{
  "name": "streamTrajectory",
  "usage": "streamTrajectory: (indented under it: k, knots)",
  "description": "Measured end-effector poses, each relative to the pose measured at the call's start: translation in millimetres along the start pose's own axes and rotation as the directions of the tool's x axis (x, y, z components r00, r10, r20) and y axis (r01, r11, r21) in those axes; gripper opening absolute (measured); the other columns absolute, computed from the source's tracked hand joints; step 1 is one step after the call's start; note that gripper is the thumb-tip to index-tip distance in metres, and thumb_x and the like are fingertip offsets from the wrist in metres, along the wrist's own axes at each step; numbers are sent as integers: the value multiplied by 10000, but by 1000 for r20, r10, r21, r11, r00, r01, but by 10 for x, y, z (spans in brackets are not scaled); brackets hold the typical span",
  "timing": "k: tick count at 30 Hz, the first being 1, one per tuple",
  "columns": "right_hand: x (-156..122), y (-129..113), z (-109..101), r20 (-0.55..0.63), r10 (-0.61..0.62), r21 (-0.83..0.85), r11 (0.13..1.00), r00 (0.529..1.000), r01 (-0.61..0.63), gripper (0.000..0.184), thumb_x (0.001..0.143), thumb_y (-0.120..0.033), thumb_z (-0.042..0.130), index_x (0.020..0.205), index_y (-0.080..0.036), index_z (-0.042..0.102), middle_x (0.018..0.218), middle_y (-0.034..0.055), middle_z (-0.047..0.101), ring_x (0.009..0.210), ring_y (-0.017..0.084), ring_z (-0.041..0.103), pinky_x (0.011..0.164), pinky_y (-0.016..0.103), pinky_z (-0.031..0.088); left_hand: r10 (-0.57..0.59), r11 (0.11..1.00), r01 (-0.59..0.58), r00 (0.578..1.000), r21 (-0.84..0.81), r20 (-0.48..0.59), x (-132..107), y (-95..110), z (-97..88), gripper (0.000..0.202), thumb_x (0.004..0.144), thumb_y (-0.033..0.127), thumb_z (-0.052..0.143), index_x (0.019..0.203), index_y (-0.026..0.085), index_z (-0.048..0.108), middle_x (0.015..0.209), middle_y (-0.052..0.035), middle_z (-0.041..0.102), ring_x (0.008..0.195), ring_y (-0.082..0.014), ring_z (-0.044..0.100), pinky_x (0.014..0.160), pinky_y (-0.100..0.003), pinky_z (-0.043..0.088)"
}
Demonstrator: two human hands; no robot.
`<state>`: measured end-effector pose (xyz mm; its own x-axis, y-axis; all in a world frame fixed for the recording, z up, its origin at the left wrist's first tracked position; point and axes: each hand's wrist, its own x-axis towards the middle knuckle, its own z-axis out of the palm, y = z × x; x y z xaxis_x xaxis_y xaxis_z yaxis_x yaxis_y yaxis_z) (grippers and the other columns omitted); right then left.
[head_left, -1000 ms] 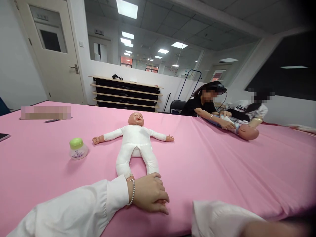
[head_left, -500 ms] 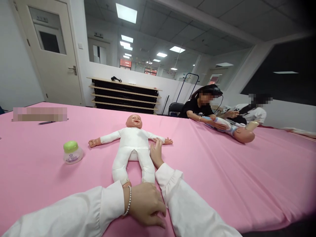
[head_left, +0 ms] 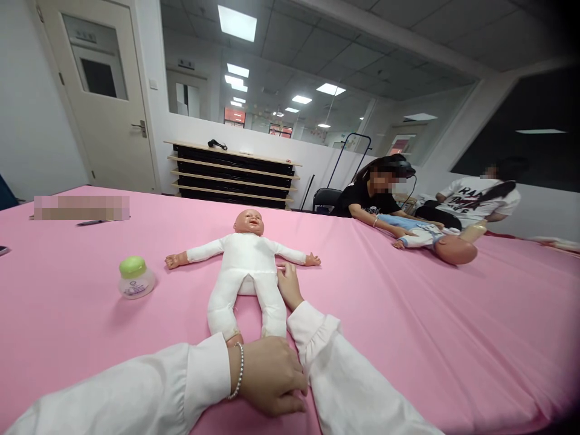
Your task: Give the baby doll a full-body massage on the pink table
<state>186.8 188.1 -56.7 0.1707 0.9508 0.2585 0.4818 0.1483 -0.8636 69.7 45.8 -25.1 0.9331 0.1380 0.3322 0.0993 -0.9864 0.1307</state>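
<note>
A baby doll (head_left: pixel 249 257) with a white cloth body lies on its back on the pink-covered table, arms spread. My right hand (head_left: pixel 289 285) rests along the doll's side at the hip, fingers stretched toward its arm, holding nothing. Nearer to me, my left hand (head_left: pixel 270 376) lies palm down by the doll's lower legs, covering one foot. Its fingers are loosely bent, with the thumb apart, close to my right sleeve (head_left: pixel 317 335); nothing shows in it. A jar (head_left: pixel 136 283) with a green lid stands to the left of the doll.
Across the table at right, a person in black (head_left: pixel 369 196) handles another doll (head_left: pixel 455 249), with a bottle near its head. A person in a white shirt (head_left: pixel 480 196) sits behind. A dark thin object (head_left: pixel 93 222) and a blurred patch lie at far left. Black shelving (head_left: pixel 231 175) stands beyond.
My right hand has slid slightly down along the doll's side; my left hand stays put. The person in white has turned away, and the other doll's arm and blue clothing show more.
</note>
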Motion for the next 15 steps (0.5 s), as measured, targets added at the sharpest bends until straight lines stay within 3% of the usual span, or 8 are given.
streamTrajectory:
  k: [15]
  knots:
    - [-56, -76, -41, 1, 26, -11, 1000, 1000, -26, 239, 771, -292, 395, 899, -150, 538, 1033, 97, 489, 974, 162, 490, 904, 309, 420, 0, 999, 0, 1000, 41, -8, -3, 15, -23, 173, 758, 336, 534, 705, 176, 572, 690, 31, 619, 632, -90, 524, 617, -284, 354]
